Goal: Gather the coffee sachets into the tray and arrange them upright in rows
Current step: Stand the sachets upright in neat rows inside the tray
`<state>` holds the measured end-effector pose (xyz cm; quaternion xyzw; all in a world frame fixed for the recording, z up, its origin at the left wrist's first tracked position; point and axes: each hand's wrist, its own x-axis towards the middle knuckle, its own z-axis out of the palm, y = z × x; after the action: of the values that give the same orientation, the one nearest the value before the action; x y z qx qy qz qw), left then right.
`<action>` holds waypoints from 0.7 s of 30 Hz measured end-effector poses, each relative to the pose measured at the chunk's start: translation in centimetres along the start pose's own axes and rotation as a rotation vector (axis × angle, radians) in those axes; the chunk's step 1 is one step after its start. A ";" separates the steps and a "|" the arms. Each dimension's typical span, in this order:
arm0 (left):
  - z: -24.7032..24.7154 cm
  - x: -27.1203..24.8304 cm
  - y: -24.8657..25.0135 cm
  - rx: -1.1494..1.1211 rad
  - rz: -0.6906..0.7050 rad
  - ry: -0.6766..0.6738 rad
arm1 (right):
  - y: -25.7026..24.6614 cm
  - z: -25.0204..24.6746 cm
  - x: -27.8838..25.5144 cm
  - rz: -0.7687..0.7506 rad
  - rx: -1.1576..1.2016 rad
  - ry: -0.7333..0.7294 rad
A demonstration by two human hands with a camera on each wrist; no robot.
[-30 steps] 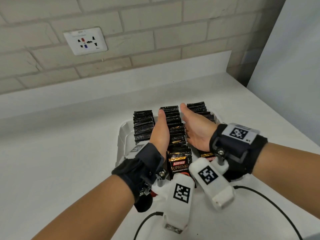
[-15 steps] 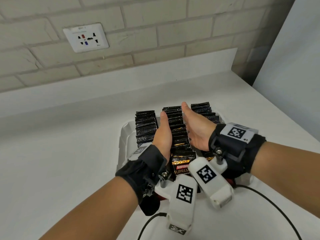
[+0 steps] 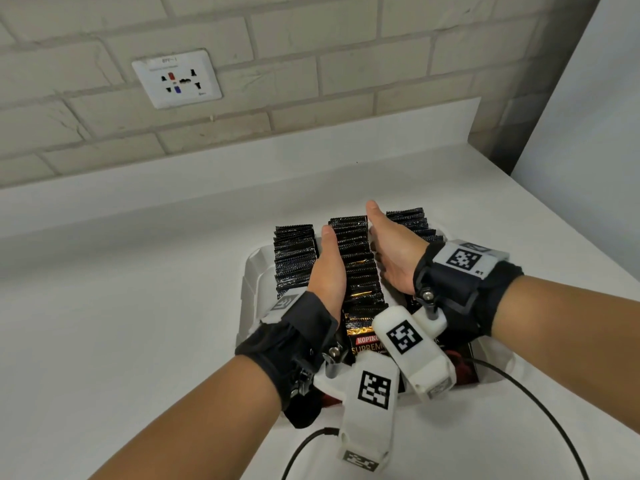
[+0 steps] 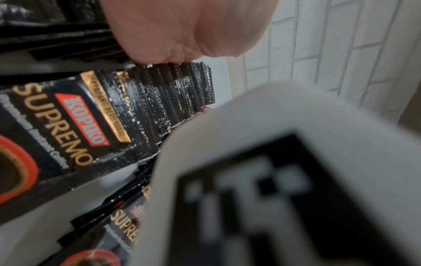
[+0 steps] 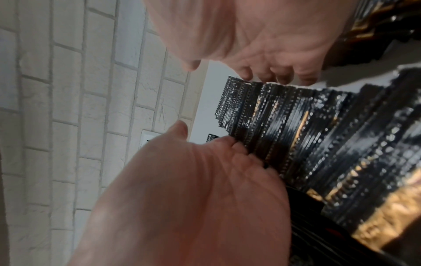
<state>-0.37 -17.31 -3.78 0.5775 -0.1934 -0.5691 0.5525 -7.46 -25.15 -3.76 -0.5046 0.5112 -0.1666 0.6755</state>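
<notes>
**Mia:** What is the biggest thing you see?

**Ben:** The smooth white counter (image 3: 138, 323). Behind it is a wall of pale, rough bricks (image 3: 311, 81) with a white socket plate (image 3: 176, 79) on it.

**Mia:** And on the counter?

**Ben:** A white tray (image 3: 254, 282) with a raised rim. I will tell you where things are from that tray. Inside it stand three rows of coffee sachets. They are thin, shiny and black, with little zigzag teeth along the top edges.

**Mia:** Which row are the hands at?

**Ben:** The middle row (image 3: 356, 268). The left row (image 3: 294, 258) and the right row (image 3: 408, 223) stand on either side of it. At the near end of the tray, the front sachet (image 4: 59, 126) shows gold letters and a red label.

**Mia:** How are the hands held?

**Ben:** The left hand (image 3: 329, 271) stands on its edge, flat, fingers straight and together, thumb on top. It presses the left side of the middle row. The right hand (image 3: 394, 251) is flat too, palm facing in, on the right side of that row. In the right wrist view its fingertips (image 5: 237, 145) touch the sachet edges. So the row is squeezed between two flat palms, and no fingers wrap around it.

**Mia:** What is on the wrists?

**Ben:** Black straps holding white boxy cameras with checkered squares. Black cables (image 3: 540, 407) run off near the tray's front edge.
</notes>
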 end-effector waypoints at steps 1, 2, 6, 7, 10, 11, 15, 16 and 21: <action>0.0 0.0 0.0 -0.011 -0.005 -0.012 | 0.6 -0.3 1.3 -0.013 -0.010 -0.009; 0.0 -0.1 0.0 -0.011 -0.007 -0.019 | 0.9 -0.4 1.8 -0.020 -0.029 -0.015; 0.0 -0.1 0.2 -0.029 0.009 -0.020 | 0.0 0.3 -0.2 -0.043 -0.053 0.023; 0.0 -0.1 0.2 -0.030 0.015 -0.019 | -0.3 0.5 -0.8 -0.046 -0.058 0.037; 0.0 0.0 0.0 -0.032 0.017 -0.032 | -0.5 0.6 -1.2 -0.039 -0.030 0.036; 0.0 0.0 0.0 -0.032 0.018 -0.029 | -0.4 0.7 -1.0 -0.036 -0.021 0.037; 0.0 0.0 0.2 -0.004 0.027 -0.022 | -0.5 0.8 -1.3 -0.021 0.029 0.006; 0.0 0.0 0.2 0.009 0.038 -0.023 | -0.4 0.7 -1.3 -0.017 0.043 -0.003; -0.1 0.1 0.0 0.051 0.050 0.019 | -0.4 0.8 -1.5 -0.023 0.068 -0.036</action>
<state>-0.29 -17.38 -3.87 0.5919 -0.2166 -0.5444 0.5535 -7.28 -23.80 -2.61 -0.4900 0.4872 -0.1824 0.6995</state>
